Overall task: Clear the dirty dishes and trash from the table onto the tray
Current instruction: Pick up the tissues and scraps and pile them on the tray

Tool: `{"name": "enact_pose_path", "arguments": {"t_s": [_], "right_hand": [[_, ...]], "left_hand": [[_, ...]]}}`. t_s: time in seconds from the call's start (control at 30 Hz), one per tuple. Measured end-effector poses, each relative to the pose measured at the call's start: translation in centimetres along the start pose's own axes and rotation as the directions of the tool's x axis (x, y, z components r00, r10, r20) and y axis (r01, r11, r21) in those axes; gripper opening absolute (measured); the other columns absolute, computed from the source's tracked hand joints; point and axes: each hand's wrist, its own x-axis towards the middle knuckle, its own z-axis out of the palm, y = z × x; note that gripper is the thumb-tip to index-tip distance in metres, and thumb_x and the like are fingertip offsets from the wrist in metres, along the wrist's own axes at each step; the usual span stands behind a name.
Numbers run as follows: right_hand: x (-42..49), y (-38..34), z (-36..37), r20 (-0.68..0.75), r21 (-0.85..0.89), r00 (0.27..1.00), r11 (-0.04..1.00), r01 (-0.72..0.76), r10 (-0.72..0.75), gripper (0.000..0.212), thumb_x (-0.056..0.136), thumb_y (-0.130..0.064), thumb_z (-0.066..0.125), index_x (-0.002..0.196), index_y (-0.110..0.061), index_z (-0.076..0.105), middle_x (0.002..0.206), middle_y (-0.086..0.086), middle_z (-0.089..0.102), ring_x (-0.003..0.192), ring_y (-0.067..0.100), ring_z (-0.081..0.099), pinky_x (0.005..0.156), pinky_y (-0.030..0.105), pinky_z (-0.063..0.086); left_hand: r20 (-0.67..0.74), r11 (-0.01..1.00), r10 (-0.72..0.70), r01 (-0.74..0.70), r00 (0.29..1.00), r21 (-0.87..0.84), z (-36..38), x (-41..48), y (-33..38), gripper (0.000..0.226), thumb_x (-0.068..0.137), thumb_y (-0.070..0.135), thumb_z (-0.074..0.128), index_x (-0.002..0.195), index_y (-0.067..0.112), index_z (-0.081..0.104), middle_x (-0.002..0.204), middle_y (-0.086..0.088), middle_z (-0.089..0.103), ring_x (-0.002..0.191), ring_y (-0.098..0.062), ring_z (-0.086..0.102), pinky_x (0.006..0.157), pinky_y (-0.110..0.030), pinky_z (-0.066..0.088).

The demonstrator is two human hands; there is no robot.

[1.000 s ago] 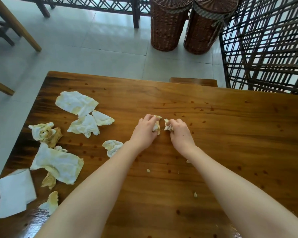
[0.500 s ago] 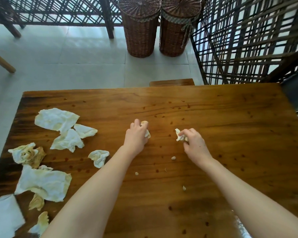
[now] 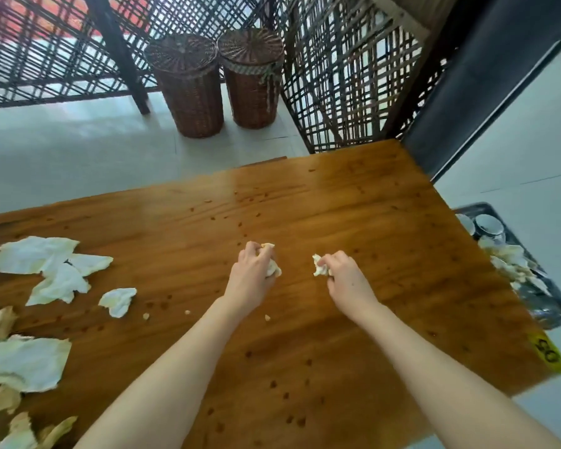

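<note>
Head view: a wide, glossy wooden bench [image 3: 370, 222] fills the scene, with pale tiled floor [image 3: 62, 150] beyond it and dark lattice screens [image 3: 347, 92] and two lidded wicker baskets [image 3: 191, 92] at the far side. Off the bench's right edge sits the dark tray [image 3: 557, 306], partly hidden, its bowls [image 3: 489, 225] blurred. Crumpled, stained napkins [image 3: 36, 254] litter the left, some cut off. Mid-bench, the left hand [image 3: 251, 270] has its fingers curled round a napkin wad [image 3: 272, 268]; the right hand [image 3: 347, 280] pinches a smaller scrap [image 3: 319, 268] in its fingers. Crumbs [image 3: 267, 317] lie near.

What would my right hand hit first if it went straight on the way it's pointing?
Probably nothing near: the right hand, pinching a tissue scrap, points away and leftward, seemingly passing beyond the left hand. Only stained table lies ahead to its far edge.
</note>
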Motion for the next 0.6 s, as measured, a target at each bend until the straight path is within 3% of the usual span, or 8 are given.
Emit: {"name": "enact_pose_path", "arguments": {"t_s": [0.3,0.6], "right_hand": [[-10.2,11.9,-4.5,-0.135,0.047,0.985,0.994,-0.098,0.103,0.032,0.092,-0.001,0.056,0.115,-0.024,0.061,0.113,-0.006,0.056,0.105,0.009,0.053,0.088,0.016,0.044],[-19.3,24.6,-10.0,-0.136,0.083,0.975,0.983,-0.164,0.175,0.037,0.092,0.006,0.044,0.114,-0.018,0.061,0.112,0.000,0.056,0.105,0.015,0.051,0.086,0.027,0.050]], "left_hand": [[0.067,0.993,0.119,-0.119,0.991,0.004,7.2,-4.0,13.8,0.033,0.090,0.021,0.065,0.119,0.019,0.050,0.130,-0.007,0.040,0.116,-0.026,0.045,0.081,-0.027,0.042],[0.093,0.971,0.238,-0.237,0.967,-0.021,14.6,-5.0,29.2,0.031,0.088,0.019,0.065,0.116,0.022,0.050,0.126,-0.003,0.041,0.111,-0.022,0.046,0.077,-0.022,0.036]]}}
